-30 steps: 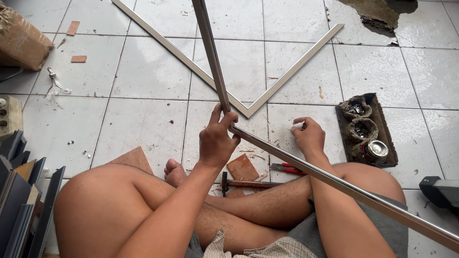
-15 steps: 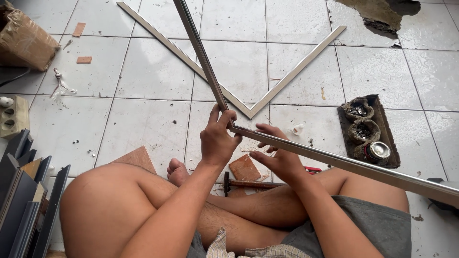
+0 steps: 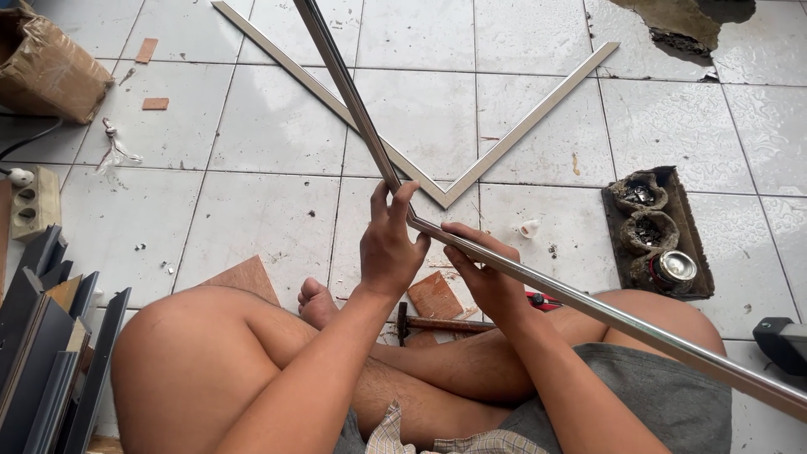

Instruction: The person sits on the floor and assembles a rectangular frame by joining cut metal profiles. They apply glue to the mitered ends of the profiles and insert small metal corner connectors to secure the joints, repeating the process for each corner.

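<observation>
Down on the white tiled floor (image 3: 269, 126), a person sits cross-legged holding a bent, silvery metal frame strip (image 3: 538, 282) whose two legs meet at a corner between the hands. At that corner, the left hand (image 3: 393, 244) has its fingers (image 3: 404, 202) closed around the strip, thumb on one side and fingertips on the other. Just toward four o'clock from it, the right hand (image 3: 487, 273) cradles the lower leg from beneath, fingers curled loosely against the metal. One leg of the strip runs up toward eleven o'clock and out of view; the other runs toward four o'clock over the right knee. Beyond the hands at twelve o'clock, a second V-shaped metal frame (image 3: 445, 195) lies flat on the floor. A wooden-handled hammer (image 3: 441, 323) rests beside a reddish tile fragment (image 3: 435, 296) below the hands. At three o'clock sits a dark tray with small round containers (image 3: 660, 235).
</observation>
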